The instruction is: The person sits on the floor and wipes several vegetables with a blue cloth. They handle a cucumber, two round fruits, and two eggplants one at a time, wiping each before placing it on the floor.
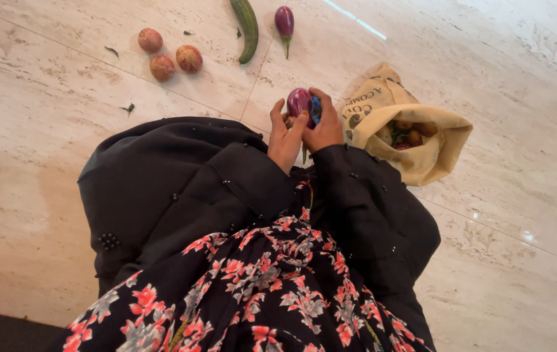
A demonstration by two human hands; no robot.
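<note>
Pale marble floor [520,195] fills my view. My left hand [286,138] and right hand [326,127] clasp one purple eggplant [299,103] between them, long axis upright, stem down. Just right lies an open beige bag [415,163]; far left, three round fruits [167,57].

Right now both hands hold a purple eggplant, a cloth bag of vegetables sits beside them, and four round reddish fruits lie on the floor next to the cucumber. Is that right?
Not quite: the head view shows three round reddish fruits, not four. The rest stands: left hand and right hand hold the purple eggplant, with the cloth bag beside them and the cucumber on the floor.
</note>
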